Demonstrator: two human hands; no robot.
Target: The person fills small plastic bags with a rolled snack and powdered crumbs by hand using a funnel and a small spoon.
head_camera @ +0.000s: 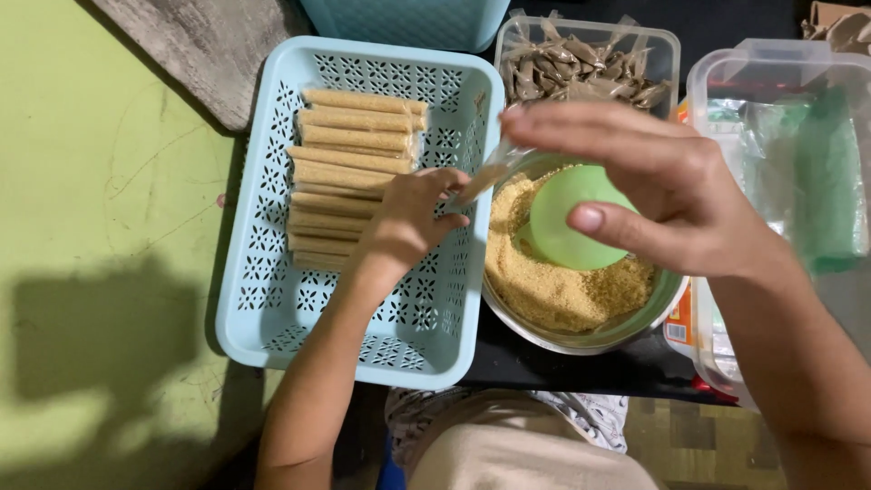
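Note:
My left hand (410,218) pinches the lower end of a thin clear plastic tube bag (485,177) over the right edge of a light blue basket (272,299). My right hand (653,186) hovers above a metal bowl (590,340) of golden-brown crumbs (544,286), its fingertips at the bag's upper end. A light green scoop (567,218) sits in the crumbs under my right hand. Several filled tan sticks (354,172) lie stacked in the basket, just left of my left hand.
A clear container (667,45) with empty folded bags stands behind the bowl. A large clear plastic box (789,82) holding green-tinted plastic stands at the right. A teal bin (408,18) is at the top. A green mat (100,227) covers the left side.

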